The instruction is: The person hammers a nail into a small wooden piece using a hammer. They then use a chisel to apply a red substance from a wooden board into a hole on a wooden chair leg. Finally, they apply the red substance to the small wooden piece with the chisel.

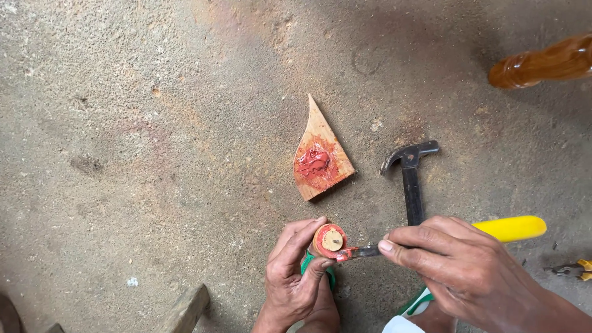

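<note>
My left hand (295, 271) grips a round wooden piece (331, 239) whose end face is rimmed with red-orange putty. My right hand (459, 268) holds a small flat blade (357, 251), smeared red at its tip, which touches the lower edge of the round piece. On the concrete floor ahead lies a pointed scrap of wood (319, 154) carrying a lump of the same red putty (314, 163). A claw hammer (412, 179) with a black head and neck lies to the right; its yellow grip (512, 228) shows behind my right hand.
A glossy brown turned wooden leg (542, 63) enters at the top right. A grey wooden block (185, 308) lies at the bottom left. A small yellow and dark tool (573, 269) sits at the right edge. Dusty concrete floor (123, 123) lies all around.
</note>
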